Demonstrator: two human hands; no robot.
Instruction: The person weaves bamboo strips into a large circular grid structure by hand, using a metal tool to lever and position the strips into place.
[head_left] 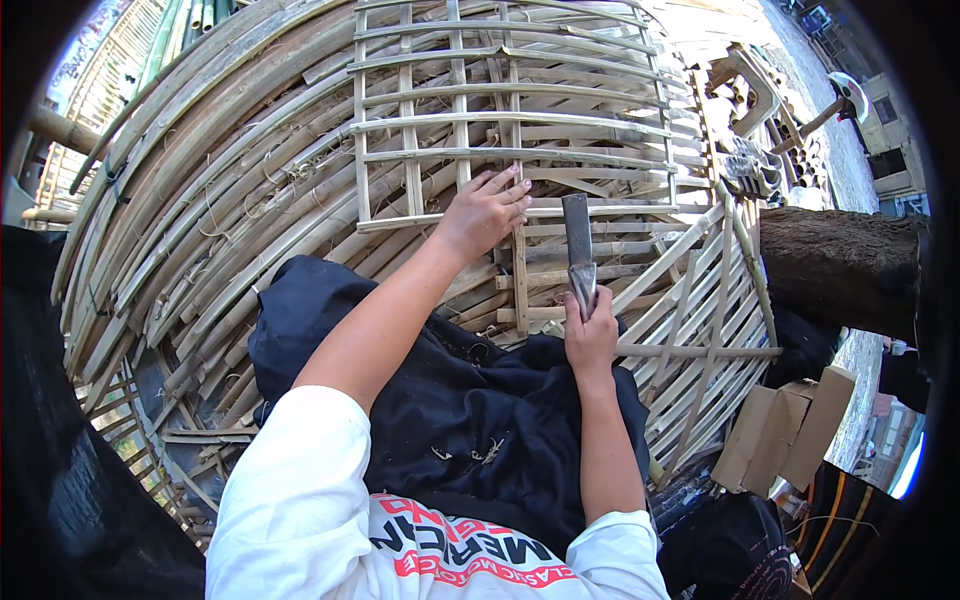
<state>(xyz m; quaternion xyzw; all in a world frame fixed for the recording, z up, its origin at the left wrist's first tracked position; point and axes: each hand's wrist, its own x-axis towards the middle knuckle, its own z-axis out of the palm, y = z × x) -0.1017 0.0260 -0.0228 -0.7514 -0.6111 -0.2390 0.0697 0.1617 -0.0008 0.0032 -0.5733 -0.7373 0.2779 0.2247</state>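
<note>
My left hand lies over the lower edge of a bamboo lattice, its fingers somewhat spread and pointing right. The fingertips rest on an upright bamboo slat that sticks out below the lattice's bottom strip. Where my left thumb is cannot be made out. My right hand is closed round the handle of a broad, straight knife. Its dark, square-ended blade points away from me, close to the lattice's bottom strip, and the grip looks wrapped in something shiny.
Long split bamboo strips lie stacked at left and under the lattice. A slatted bamboo panel leans at right, near a thick log and a cardboard box. Dark cloth covers my lap. A hammer-like tool stands far right.
</note>
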